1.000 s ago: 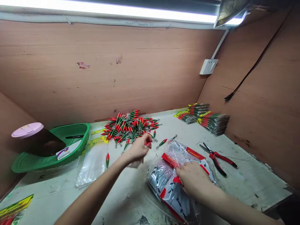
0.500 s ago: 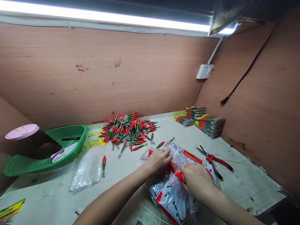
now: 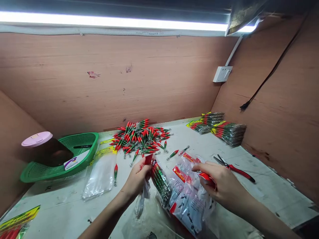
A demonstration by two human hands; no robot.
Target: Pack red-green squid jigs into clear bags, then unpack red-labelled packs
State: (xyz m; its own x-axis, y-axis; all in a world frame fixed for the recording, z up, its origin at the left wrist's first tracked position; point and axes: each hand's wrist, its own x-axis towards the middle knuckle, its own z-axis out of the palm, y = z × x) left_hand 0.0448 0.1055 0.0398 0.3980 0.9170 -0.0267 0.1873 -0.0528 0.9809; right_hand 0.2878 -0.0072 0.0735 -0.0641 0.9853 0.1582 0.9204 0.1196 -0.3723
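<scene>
My left hand pinches the red top of a clear packet with several red-and-green fishing lures inside. Crumpled clear plastic hangs below its fingers. My right hand is closed around something red and shiny, mostly hidden by the fingers. Between and below the hands lie printed plastic bags with red "Fortune" labels and a dark branch pattern. Just beyond them is a single loose lure, with a big heap of red-and-green lures farther back.
Red-handled pliers lie at the right, below stacks of packed lures. Clear bags with yellow tops lie left, beside a green basket and a pink-lidded container. A wall socket sits behind.
My left hand has moved left, away from the right hand, with the lure packet now showing in its grip. My right hand has shifted a little right and up. The view has turned slightly.
</scene>
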